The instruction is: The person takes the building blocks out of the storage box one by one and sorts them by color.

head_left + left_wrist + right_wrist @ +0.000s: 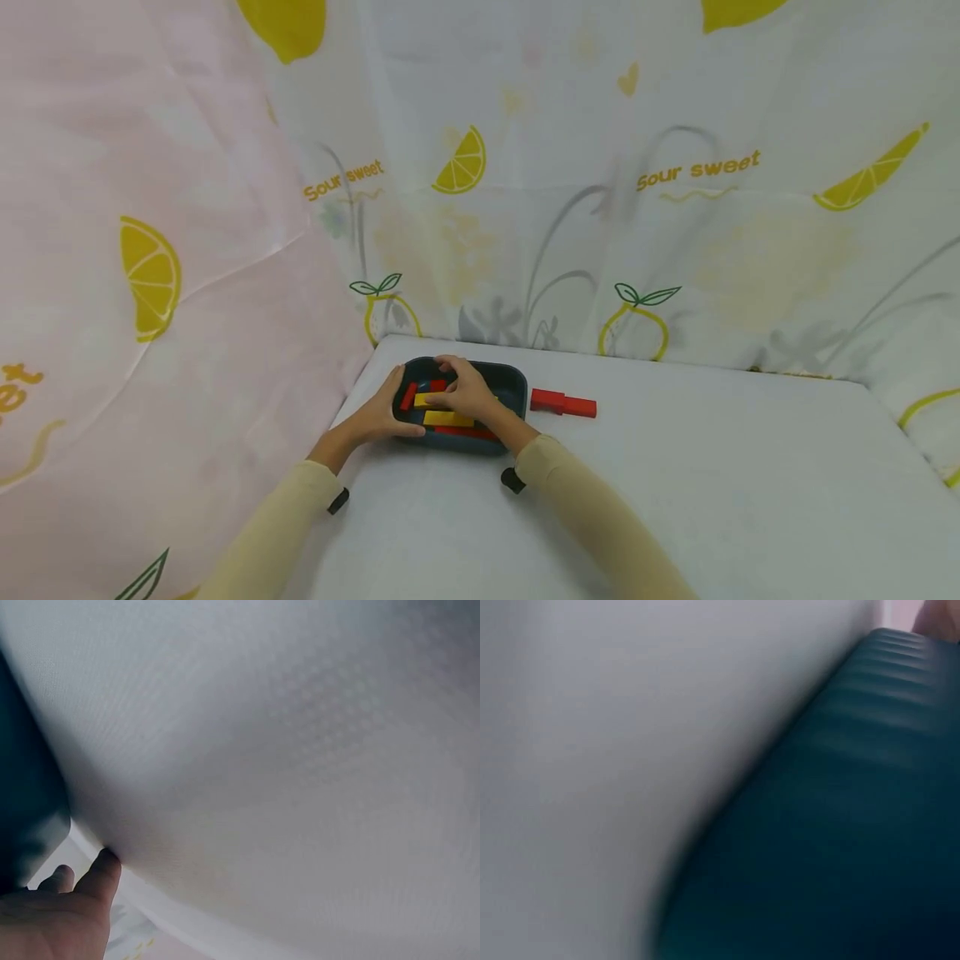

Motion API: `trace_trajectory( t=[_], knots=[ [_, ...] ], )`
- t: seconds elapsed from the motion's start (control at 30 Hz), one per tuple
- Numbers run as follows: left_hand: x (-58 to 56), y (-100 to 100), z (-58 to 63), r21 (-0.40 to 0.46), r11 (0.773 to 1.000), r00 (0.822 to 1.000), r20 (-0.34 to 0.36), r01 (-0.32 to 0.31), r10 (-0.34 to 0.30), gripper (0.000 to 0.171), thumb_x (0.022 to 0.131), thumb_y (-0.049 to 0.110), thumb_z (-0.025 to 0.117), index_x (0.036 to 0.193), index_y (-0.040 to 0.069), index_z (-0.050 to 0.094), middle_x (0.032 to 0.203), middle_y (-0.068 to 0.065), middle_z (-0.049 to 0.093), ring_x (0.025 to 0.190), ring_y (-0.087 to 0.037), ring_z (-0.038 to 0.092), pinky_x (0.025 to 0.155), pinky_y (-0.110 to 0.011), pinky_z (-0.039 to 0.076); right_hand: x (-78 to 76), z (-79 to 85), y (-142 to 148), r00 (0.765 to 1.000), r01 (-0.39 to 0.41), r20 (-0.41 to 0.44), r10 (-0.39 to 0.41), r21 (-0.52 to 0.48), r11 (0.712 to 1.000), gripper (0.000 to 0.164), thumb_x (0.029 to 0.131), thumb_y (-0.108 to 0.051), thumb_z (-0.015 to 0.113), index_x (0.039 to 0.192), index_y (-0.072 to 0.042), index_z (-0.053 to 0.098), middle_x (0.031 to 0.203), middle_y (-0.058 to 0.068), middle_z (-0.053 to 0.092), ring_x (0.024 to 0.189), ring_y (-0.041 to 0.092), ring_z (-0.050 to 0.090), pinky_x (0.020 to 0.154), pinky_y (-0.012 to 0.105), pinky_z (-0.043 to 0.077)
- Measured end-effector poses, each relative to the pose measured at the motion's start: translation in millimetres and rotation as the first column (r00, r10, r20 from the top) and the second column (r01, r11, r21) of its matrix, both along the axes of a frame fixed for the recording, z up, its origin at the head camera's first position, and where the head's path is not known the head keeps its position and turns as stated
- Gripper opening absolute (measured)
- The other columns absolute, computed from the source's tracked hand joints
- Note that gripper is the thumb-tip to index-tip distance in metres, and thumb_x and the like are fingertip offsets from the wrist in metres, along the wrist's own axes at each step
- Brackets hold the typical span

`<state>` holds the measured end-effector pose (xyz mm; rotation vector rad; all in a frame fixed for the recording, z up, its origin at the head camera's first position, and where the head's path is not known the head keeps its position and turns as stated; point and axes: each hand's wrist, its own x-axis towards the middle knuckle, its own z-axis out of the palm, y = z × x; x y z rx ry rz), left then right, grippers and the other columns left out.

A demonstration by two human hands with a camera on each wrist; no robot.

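Blocks (448,419) inside tray (465,444): head view only; wrists see tray's outside

Booth-like setting, lemon-print cloth walls (525,125)

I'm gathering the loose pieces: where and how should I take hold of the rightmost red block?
Pinch the rightmost red block across its long sides near the right end, probably best from above. It lies lengthwise left to right on the table, and its left end appears to meet another red block, leaving little room there.
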<state>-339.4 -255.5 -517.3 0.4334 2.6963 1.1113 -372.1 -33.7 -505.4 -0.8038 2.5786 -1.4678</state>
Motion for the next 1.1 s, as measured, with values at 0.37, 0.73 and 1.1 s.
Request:
trace_trajectory(
  t=[0.37,0.73,1.1],
  knots=[
    [2.1,-1,-3.3,0.022,1.000,1.000,-0.016,0.017,-0.016,0.134,0.073,0.049,0.085,0.157,0.002,-0.007,0.165,-0.022,-0.007,0.152,-0.041,0.005,0.120,-0.061,0.015,-1.0,-7.1,-30,0.970,0.017,0.241,0.028,-0.183,0.983,0.066,0.082,-0.015,0.081,0.141,-0.009,0.051,0.137,0.014,0.054,0.082,0.015,0.065,0.066,0.028,0.057],
    [6.8,1,-2.8,0.011,1.000,1.000,0.001,-0.002,0.002,0.132,0.074,0.048,0.083,0.158,0.004,-0.009,0.165,-0.022,-0.009,0.152,-0.041,-0.001,0.120,-0.063,0.013,-7.0,-19.4,-46,0.999,-0.035,-0.010,0.036,0.097,0.995,0.048,0.086,-0.010,0.074,0.133,-0.010,0.062,0.135,0.009,0.062,0.119,0.025,0.059,0.106,0.040,0.047],
    [4.3,0,-1.5,0.012,1.000,1.000,-0.021,0.000,0.000,0.132,0.074,0.050,0.083,0.157,0.002,-0.009,0.165,-0.023,-0.009,0.152,-0.042,-0.001,0.119,-0.065,0.012,-6.0,-18.6,-52,0.975,-0.043,-0.177,0.136,0.450,0.892,0.047,0.083,-0.021,0.076,0.128,-0.015,0.067,0.131,0.004,0.059,0.107,0.017,0.062,0.092,0.031,0.054]
  ],
)
